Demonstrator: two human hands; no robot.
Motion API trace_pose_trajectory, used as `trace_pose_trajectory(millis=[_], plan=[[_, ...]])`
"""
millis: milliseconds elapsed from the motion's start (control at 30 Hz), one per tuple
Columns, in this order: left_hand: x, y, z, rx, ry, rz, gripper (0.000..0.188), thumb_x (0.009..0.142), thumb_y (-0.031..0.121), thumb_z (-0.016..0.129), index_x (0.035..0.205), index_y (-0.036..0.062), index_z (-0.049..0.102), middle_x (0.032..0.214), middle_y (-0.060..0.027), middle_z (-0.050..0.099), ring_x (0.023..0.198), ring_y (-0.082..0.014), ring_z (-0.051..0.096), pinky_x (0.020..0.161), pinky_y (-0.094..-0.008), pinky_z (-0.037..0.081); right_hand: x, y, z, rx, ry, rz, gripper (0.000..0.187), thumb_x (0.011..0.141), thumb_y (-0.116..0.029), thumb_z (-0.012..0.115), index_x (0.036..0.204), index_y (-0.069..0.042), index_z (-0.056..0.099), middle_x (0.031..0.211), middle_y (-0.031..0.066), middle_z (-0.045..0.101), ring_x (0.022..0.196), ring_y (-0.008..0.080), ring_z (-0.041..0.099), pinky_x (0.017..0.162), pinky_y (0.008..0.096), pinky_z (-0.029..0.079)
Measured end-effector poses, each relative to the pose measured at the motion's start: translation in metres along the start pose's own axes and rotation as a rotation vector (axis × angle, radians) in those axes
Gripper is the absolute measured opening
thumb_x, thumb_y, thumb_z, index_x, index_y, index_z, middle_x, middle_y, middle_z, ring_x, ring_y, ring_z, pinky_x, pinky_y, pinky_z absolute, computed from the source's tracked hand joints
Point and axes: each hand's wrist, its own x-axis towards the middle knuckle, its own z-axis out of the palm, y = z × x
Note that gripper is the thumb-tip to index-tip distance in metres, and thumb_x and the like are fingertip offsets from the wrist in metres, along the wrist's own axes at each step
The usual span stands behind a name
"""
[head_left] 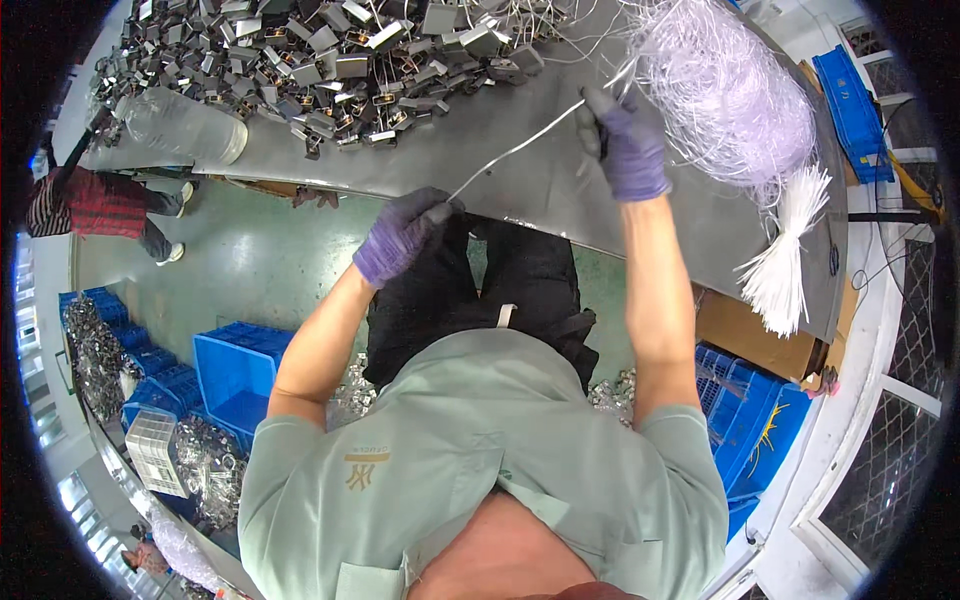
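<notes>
A thin white wire (520,147) stretches between my two hands over the table's near edge. My left hand (405,237), in a purple glove with darker fingertips, is closed on the wire's lower end. Farther right and higher, my right hand (628,145), gloved the same way, pinches the wire near its upper end. Just beyond the right hand lies a big tangled bundle of pale, whitish wire (725,85). A heap of small dark and silvery metal parts (340,60), some with wires, covers the far left of the table.
The grey metal table (560,190) curves across the far side. A clear plastic bottle (180,125) lies at its left, and a bunch of white strips (790,255) hangs over its right edge. Blue crates (240,370) stand on the floor. Another person (100,205) is at far left.
</notes>
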Motion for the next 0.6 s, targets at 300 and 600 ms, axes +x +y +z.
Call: trace_pose_trajectory(millis=[300, 600], plan=[[0.011, 0.021, 0.010, -0.198, 0.021, -0.090, 0.027, 0.091, 0.026, 0.054, 0.093, 0.0011, 0.063, 0.065, -0.0028, 0.052, 0.059, -0.0083, 0.048, 0.053, -0.0233, 0.039, -0.037, 0.053, 0.050, -0.401, -0.239, -0.106, 0.024, 0.080, -0.023, 0.069, 0.077, -0.002, 0.058, 0.060, 0.0069, 0.059, 0.044, 0.0103, 0.053, 0.039, 0.0238, 0.042], [0.001, 0.000, 0.014, -0.406, -0.003, -0.054, 0.036, 0.091, 0.037, 0.051, 0.078, 0.0039, 0.057, 0.060, -0.0008, 0.051, 0.054, -0.0081, 0.045, 0.050, -0.0238, 0.035, -0.025, 0.010, 0.040, -0.153, -0.175, 0.184, 0.023, 0.080, -0.021, 0.070, 0.077, 0.000, 0.061, 0.058, 0.0064, 0.060, 0.044, 0.0093, 0.052, 0.039, 0.0226, 0.041]])
